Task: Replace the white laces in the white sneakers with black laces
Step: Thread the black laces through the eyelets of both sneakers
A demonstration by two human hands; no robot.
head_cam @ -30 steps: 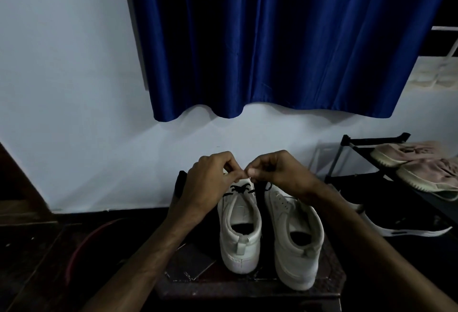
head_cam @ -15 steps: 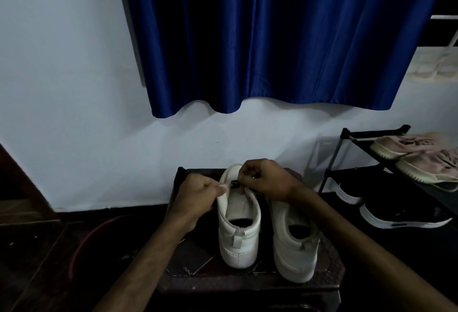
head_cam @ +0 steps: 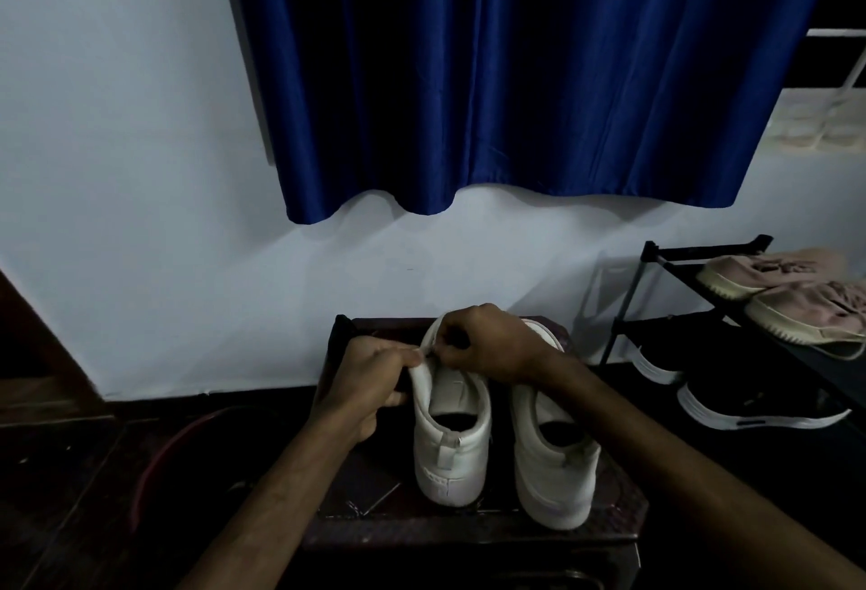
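White leather sneakers are stood heel-near on the dark desk, the left shoe's upper being pinched by the left hand and right hand, laces hidden beneath.

Two bare arms come in from the bottom — no sleeves show. The left hand and the right hand wear no gloves, rings or watch — just bare fingers.
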